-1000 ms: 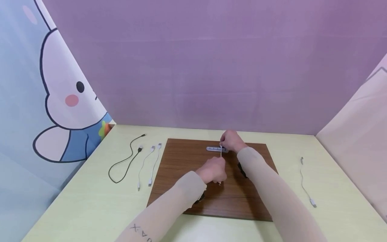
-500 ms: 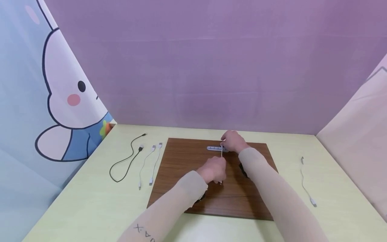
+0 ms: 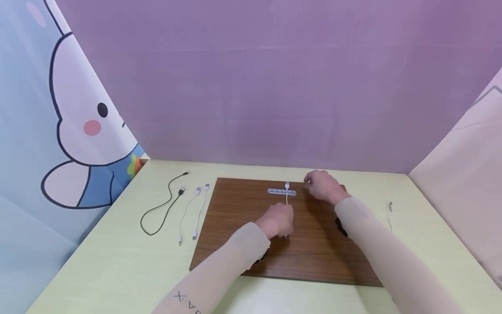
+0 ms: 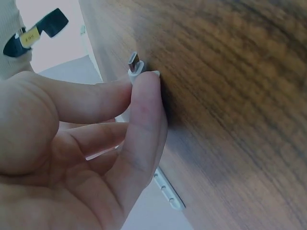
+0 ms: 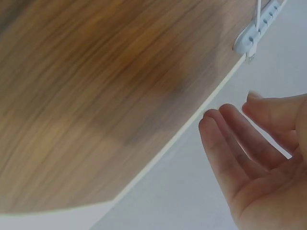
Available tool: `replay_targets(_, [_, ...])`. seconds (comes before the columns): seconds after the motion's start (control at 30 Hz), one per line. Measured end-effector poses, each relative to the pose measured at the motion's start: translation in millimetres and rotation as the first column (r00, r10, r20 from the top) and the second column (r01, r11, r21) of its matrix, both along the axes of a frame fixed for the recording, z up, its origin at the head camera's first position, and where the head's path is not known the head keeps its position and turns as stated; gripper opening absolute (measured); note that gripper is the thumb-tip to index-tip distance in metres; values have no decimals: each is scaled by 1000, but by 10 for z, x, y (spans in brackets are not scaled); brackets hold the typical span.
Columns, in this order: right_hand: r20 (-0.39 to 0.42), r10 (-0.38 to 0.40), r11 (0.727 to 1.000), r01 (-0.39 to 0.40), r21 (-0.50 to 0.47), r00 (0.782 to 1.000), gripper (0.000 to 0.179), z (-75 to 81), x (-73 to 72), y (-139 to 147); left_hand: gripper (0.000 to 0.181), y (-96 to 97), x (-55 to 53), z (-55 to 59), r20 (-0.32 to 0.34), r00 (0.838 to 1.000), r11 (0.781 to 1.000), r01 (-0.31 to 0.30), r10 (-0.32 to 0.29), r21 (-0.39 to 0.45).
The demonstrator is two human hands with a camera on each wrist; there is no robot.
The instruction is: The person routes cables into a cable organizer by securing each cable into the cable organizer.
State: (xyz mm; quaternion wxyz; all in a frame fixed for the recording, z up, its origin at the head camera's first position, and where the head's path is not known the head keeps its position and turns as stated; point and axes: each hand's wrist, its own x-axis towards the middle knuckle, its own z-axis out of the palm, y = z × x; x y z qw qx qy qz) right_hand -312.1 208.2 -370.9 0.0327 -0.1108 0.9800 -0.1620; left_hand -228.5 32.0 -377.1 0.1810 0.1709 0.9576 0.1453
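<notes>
A white USB cable (image 3: pixel 287 186) runs over the right part of a pale cable clip strip (image 3: pixel 276 191), its USB plug just beyond the strip. My left hand (image 3: pixel 277 219) pinches the cable's lower end between thumb and fingers. In the left wrist view the small metal connector (image 4: pixel 134 61) sticks out past the fingertips. My right hand (image 3: pixel 323 186) is to the right of the strip, near the board's far edge. Its fingers are loosely bent and hold nothing in the right wrist view, apart from the strip (image 5: pixel 249 38).
A brown wooden board (image 3: pixel 231 213) lies under the strip on a pale yellow table (image 3: pixel 117 270). Left of it lie a black cable (image 3: pixel 181 191) and two white cables (image 3: pixel 198 191). Another white cable (image 3: pixel 390 206), partly behind the right sleeve, lies at the right.
My right hand has let go of the cable's plug end and moved right, leaving the plug in view at the strip. My left hand has kept its place and hold.
</notes>
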Motion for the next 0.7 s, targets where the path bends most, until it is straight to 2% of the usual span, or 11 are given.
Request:
replay_targets(0.13, [-13, 43, 997, -42, 62, 999, 26, 15, 127, 146, 13, 7, 9, -9, -9, 1000, 1000, 9, -9, -6])
replay_targets(0.3, [-8, 66, 991, -65, 115, 998, 25, -17, 249, 324, 18, 7, -2, -29, -9, 1000, 1000, 16, -16, -6])
replay_targets(0.53, [-43, 94, 973, -83, 214, 995, 21, -11, 336, 572, 12, 2, -25, -43, 0, 1000, 1000, 26, -26, -14])
replay_targets(0.7, [-32, 72, 965, -61, 255, 997, 16, 48, 371, 827, 18, -14, -20, -43, 9, 999, 999, 33, -33, 14])
